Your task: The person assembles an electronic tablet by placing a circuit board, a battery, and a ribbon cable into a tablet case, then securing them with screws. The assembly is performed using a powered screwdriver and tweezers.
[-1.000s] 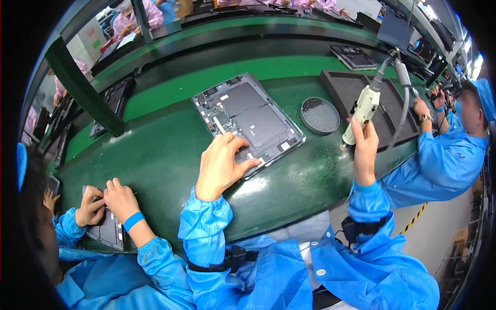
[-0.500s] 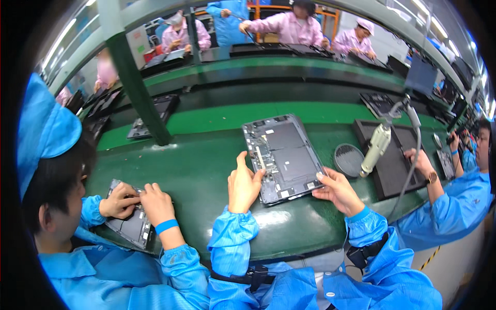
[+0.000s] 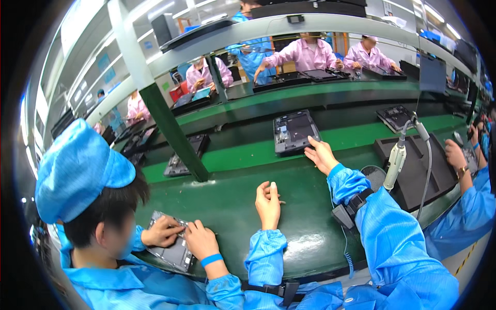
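Note:
An opened dark tablet-like device, back cover off and inner parts showing, lies on the green belt beyond the work mat. My right hand reaches out to it, fingers spread, fingertips at its near right corner. My left hand rests edge-on on the green mat, fingers straight and loosely together, holding nothing that I can see. Both sleeves are blue, with a wrist strap on each.
A hanging electric screwdriver dangles right of my right arm, over a black tray. A co-worker in a blue cap at my left handles a device. Another co-worker's hand is at the right. A green post stands left of the belt.
The right hand has let go of the screwdriver and pushed the device away onto the belt. The left hand has come off the device and rests on the mat. The view has swung left.

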A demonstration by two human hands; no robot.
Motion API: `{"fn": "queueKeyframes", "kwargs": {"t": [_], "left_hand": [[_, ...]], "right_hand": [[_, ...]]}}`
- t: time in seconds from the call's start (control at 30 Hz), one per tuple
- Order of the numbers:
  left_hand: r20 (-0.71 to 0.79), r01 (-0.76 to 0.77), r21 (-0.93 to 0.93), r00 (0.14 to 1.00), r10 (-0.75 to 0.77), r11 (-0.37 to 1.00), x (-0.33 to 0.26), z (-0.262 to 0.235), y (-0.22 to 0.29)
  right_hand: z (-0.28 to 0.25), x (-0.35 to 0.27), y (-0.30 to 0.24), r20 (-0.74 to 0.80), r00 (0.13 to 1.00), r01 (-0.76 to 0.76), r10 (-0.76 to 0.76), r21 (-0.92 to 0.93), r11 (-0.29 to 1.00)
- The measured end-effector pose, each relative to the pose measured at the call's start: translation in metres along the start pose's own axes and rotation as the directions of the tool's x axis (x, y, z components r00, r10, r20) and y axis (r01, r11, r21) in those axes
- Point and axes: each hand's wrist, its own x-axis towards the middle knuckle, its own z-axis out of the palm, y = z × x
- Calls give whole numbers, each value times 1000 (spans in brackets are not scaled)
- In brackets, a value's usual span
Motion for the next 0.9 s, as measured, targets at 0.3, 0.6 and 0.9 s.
{"fn": "queueKeyframes", "kwargs": {"t": [0.3,0.6,0.9], "left_hand": [[77,-79,183,995,66,980,0,-8,1],[263,-346,674,938,226,653,-1,31,8],[411,-468,639,879,243,610,13,72,7]], "right_hand": [[-36,-93,1,138,989,-9,49,-278,961],[-54,-132,3,371,907,406,-201,-640,652],[-56,-134,15,409,861,508,-302,-666,546]]}}
